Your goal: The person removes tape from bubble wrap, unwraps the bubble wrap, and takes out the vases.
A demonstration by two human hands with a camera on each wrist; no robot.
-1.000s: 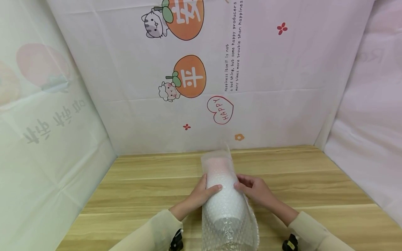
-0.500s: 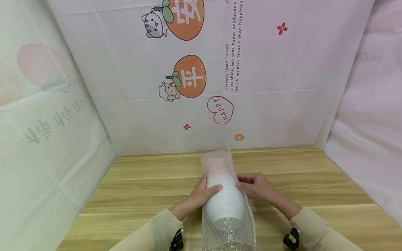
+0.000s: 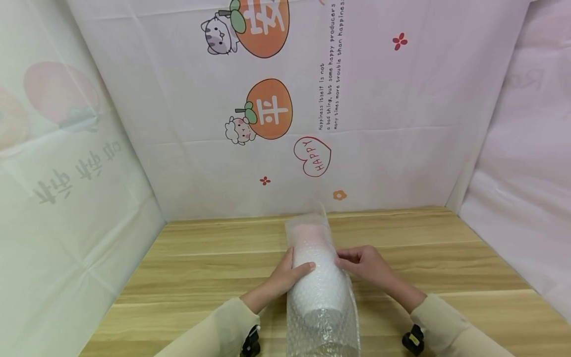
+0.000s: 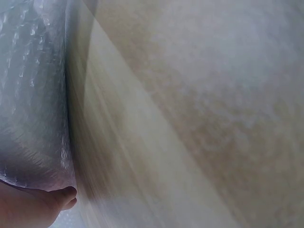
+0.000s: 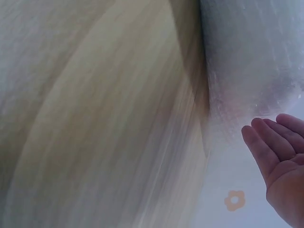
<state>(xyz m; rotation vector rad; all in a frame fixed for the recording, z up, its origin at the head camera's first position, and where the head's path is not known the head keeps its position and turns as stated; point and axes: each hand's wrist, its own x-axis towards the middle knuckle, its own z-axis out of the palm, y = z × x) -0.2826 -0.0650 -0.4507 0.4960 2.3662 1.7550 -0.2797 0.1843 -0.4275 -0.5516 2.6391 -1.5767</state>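
Observation:
A white, rounded long thing in bubble wrap lies lengthwise on the table, with a narrower, pinkish far end. Loose clear wrap extends past its near end. My left hand grips its left side, thumb laid over the top and fingers down the flank. In the left wrist view, part of that hand shows against the wrap. My right hand is at the right side, thumb and fingertips touching the wrap. The right wrist view shows this hand's fingers nearly straight, tips close to the wrap.
The wood-grain table ends at a white printed cloth behind. More cloth hangs at the left and right sides. Black camera mounts sit at both wrists.
My right hand has shifted slightly right and back at the wrap. The wrap's loose right edge near the front has drawn inward to the left. My left hand stays put.

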